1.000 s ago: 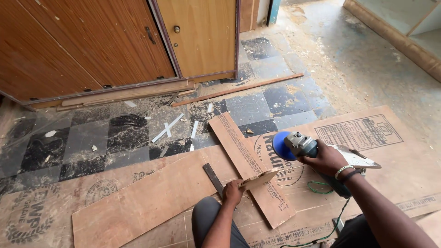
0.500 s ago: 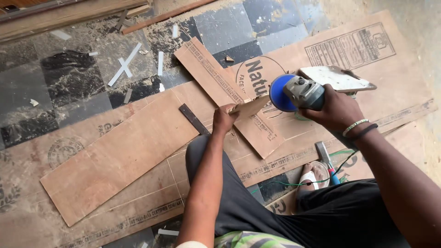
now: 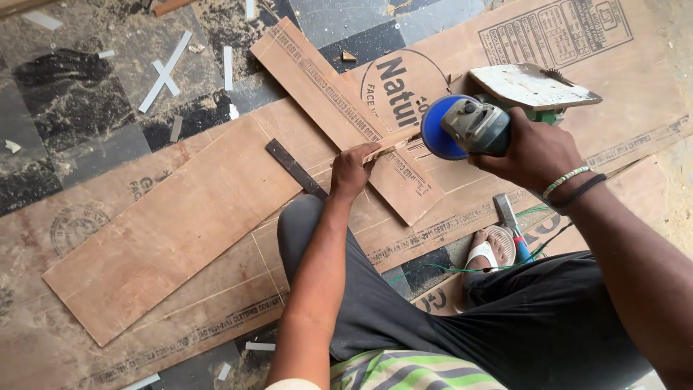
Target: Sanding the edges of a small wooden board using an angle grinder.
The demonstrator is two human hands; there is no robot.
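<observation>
Both hands are busy over sheets of plywood laid on the floor. The left hand pinches a thin wooden strip, holding it against a narrow plywood board that lies slantwise across the larger sheets. The right hand is wrapped tight around a grey power cutter with a blue round guard, held just beside the strip's far end; its flat metal base plate points away from the person. A dark flat metal bar lies on a big plywood sheet, near the left wrist. A hammer rests beside the person's sandalled foot, with a thin green cord trailing close by. The floor is black-and-white marbled tile, dusty, scattered with pale offcuts and wood chips.
</observation>
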